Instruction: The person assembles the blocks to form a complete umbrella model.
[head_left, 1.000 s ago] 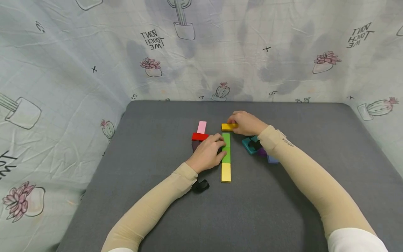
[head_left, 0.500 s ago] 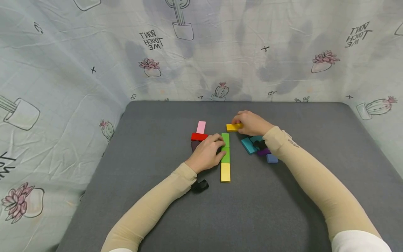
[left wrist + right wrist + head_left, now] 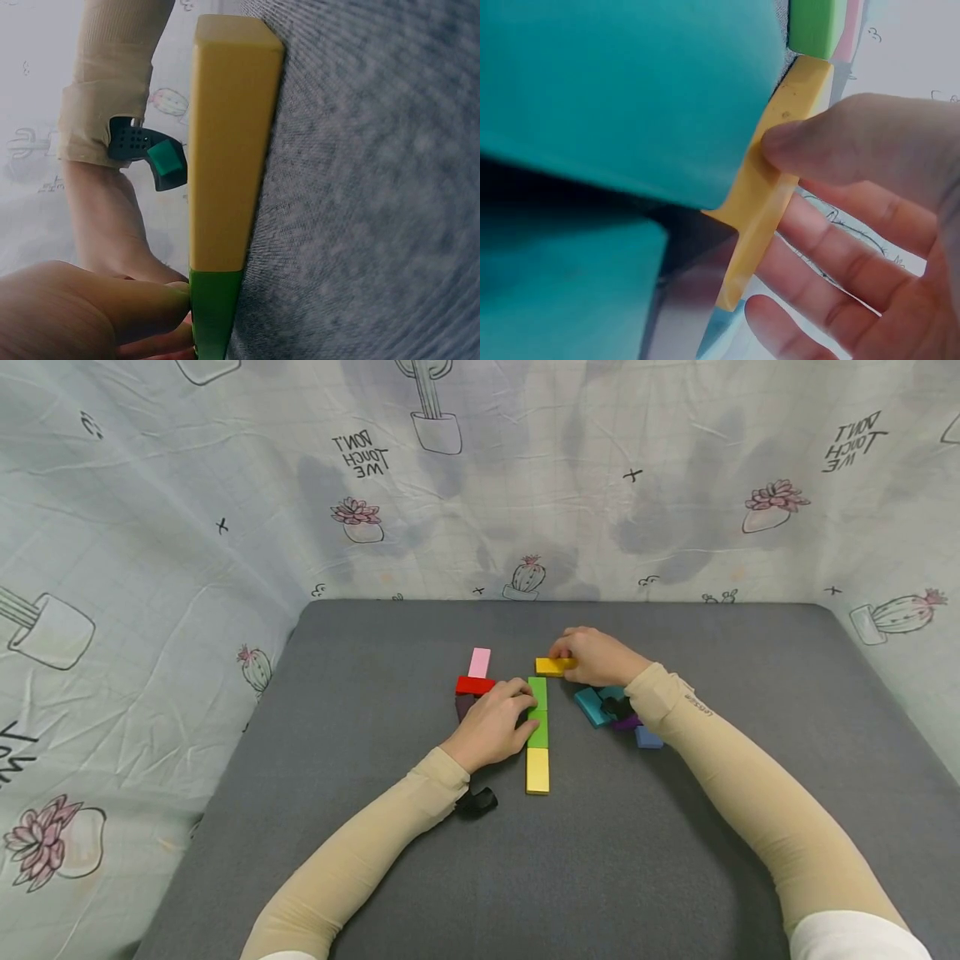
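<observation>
In the head view my right hand pinches a deep-yellow block lying crosswise just beyond a column of blocks. In the right wrist view the thumb presses one long side of this deep-yellow block, with fingers behind it. My left hand rests at the column's left side, thumb and fingertips touching the green blocks. A pale-yellow block forms the column's near end. The left wrist view shows the thumb against the green block, flush with the yellow one.
Left of the column are a pink block, a red block and a dark block, partly behind the left hand. Teal, purple and blue blocks lie under the right wrist. A patterned cloth hangs behind the table.
My right hand first slid the deep-yellow block to the right, then a little back left and nearer to the column. The left hand has stayed at the green blocks.
</observation>
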The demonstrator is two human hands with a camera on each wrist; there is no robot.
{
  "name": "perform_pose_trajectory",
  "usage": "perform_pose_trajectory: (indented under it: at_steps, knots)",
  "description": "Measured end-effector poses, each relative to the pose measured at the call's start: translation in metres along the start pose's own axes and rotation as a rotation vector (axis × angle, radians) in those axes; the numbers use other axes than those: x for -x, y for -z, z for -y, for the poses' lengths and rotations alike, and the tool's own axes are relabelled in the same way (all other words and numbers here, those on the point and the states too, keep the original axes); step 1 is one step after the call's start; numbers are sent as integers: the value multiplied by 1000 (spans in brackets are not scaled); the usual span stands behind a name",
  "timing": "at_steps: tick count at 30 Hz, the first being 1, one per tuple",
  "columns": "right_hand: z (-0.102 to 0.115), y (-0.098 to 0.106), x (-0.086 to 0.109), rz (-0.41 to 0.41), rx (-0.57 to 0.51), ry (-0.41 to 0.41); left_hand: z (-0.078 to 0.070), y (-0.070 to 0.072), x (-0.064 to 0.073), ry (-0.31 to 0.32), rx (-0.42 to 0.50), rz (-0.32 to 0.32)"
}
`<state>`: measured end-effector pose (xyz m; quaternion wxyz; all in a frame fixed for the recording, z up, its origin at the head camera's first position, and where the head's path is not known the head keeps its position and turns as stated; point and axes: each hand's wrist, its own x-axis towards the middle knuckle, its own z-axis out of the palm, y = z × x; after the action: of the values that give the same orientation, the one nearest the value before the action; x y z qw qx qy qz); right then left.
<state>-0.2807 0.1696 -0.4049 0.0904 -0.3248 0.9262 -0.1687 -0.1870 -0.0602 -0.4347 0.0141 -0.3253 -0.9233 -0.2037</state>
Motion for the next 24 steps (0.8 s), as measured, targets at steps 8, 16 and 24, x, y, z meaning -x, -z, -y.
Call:
perform_pose_trajectory:
  at_steps: [8, 16, 24]
  knots:
    - [1, 0, 3, 8, -20, 8, -1, 1, 0, 1, 5, 2]
    - [1, -1, 4, 17, -25, 7, -1, 2, -1, 14, 15, 10]
    - [1, -3, 5, 21, -24, 11, -1, 1, 0, 9, 15, 5]
